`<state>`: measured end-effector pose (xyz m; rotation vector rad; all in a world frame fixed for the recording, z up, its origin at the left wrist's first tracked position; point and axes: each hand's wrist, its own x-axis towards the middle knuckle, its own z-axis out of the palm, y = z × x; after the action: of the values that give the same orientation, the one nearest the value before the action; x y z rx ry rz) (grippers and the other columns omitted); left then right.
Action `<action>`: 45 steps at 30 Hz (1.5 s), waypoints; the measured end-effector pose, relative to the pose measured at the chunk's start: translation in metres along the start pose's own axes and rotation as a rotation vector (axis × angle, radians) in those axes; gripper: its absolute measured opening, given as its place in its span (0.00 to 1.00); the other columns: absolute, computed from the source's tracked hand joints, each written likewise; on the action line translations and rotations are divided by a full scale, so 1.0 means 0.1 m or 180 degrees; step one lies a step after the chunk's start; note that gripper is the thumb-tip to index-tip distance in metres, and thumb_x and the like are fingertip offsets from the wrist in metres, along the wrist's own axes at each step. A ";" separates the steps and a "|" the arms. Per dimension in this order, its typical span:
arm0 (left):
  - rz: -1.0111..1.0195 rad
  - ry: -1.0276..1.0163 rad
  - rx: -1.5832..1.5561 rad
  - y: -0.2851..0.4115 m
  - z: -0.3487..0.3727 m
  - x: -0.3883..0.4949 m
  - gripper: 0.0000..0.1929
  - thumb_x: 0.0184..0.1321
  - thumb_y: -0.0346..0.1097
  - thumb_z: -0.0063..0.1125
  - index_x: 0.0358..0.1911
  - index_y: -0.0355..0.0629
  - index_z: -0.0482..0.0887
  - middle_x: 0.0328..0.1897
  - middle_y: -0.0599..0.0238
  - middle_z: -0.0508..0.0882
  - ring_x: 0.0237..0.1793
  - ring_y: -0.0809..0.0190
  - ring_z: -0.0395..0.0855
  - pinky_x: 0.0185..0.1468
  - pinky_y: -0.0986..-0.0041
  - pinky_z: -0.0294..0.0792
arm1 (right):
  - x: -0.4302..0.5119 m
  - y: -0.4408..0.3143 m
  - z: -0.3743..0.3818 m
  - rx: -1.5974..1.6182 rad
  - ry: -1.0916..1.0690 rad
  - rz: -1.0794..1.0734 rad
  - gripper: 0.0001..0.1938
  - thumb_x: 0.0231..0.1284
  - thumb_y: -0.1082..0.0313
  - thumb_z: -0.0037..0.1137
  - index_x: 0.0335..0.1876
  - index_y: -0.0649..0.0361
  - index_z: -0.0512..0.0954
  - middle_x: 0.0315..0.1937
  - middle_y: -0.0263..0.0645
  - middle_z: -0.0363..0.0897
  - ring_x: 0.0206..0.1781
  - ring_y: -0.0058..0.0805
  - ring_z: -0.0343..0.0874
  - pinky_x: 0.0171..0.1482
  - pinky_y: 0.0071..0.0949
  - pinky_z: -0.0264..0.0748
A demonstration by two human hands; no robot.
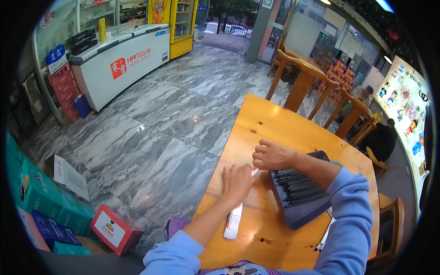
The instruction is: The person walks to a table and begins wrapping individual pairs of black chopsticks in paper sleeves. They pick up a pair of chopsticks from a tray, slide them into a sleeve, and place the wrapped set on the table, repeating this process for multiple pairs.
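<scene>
On the wooden table (261, 137), flat white paper sleeves (233, 223) with red print run beneath my left hand (237, 182). This hand grips them from above with bent fingers. My right hand (275, 155) is curled at their far end, where a red-printed tip shows between both hands. Whatever lies inside its fingers is hidden. Under my right forearm sits a dark plastic tray (295, 221), filled with many dark chopsticks (297, 187) lying side by side. The forearm covers part of the tray.
White-wrapped sticks (325, 237) lie right of the tray. Wooden chairs (299, 80) line the table's far side. Boxes (115, 228) are stacked at lower left. A chest freezer (123, 65) stands across the tiled floor (165, 113). Two people (378, 137) sit at the right.
</scene>
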<state>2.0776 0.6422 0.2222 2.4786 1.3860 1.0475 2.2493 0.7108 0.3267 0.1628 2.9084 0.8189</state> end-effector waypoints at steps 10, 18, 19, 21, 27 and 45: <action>-0.0334 -0.0330 -0.0067 0.00 -0.02 0.04 0.12 0.50 0.41 0.64 0.31 0.42 0.77 0.28 0.62 0.81 0.36 0.55 0.75 0.44 0.61 0.59 | -0.50 0.62 0.06 0.0150 -0.1744 0.2006 0.06 0.57 0.67 0.45 0.36 0.56 0.72 0.33 0.40 0.77 0.35 0.39 0.78 0.45 0.36 0.71; -0.0555 -0.0317 -0.0190 0.03 -0.08 0.07 0.11 0.51 0.39 0.62 0.29 0.41 0.74 0.28 0.58 0.81 0.36 0.53 0.76 0.45 0.61 0.59 | -0.49 0.35 0.78 0.1445 -0.1208 0.3196 0.14 0.63 0.58 0.47 0.50 0.51 0.74 0.43 0.43 0.77 0.49 0.43 0.75 0.49 0.40 0.72; -0.0563 -0.0237 -0.0219 0.03 -0.07 0.07 0.12 0.51 0.40 0.62 0.29 0.41 0.74 0.28 0.58 0.81 0.35 0.53 0.76 0.45 0.61 0.59 | -0.47 0.27 0.84 0.1553 -0.1185 0.3424 0.16 0.62 0.56 0.49 0.52 0.50 0.74 0.46 0.42 0.76 0.52 0.42 0.74 0.50 0.40 0.71; -0.0567 -0.0079 -0.0304 0.01 -0.04 0.06 0.13 0.52 0.41 0.62 0.29 0.41 0.74 0.27 0.56 0.81 0.35 0.52 0.75 0.44 0.60 0.59 | -0.46 0.18 0.80 0.1292 -0.0741 0.3455 0.16 0.61 0.58 0.51 0.53 0.52 0.74 0.49 0.41 0.75 0.55 0.41 0.72 0.52 0.40 0.70; -0.0581 0.0035 -0.0431 -0.03 0.02 0.07 0.17 0.52 0.44 0.63 0.34 0.40 0.72 0.28 0.55 0.80 0.37 0.50 0.76 0.44 0.59 0.58 | -0.14 -0.41 0.12 0.2885 0.0901 0.4536 0.16 0.61 0.62 0.54 0.50 0.64 0.73 0.34 0.46 0.78 0.35 0.35 0.79 0.41 0.34 0.75; -0.0773 0.0324 -0.1242 -0.23 -0.13 -0.30 0.30 0.54 0.36 0.60 0.60 0.34 0.67 0.59 0.51 0.68 0.59 0.50 0.66 0.60 0.61 0.65 | 0.43 -0.94 0.00 0.3540 0.1932 0.5689 0.08 0.56 0.69 0.60 0.35 0.66 0.77 0.26 0.42 0.80 0.31 0.29 0.80 0.34 0.27 0.75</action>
<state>2.0427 0.6288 0.2072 1.9549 1.3163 1.2601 2.2003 0.6368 0.2744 3.0369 2.3949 -1.1355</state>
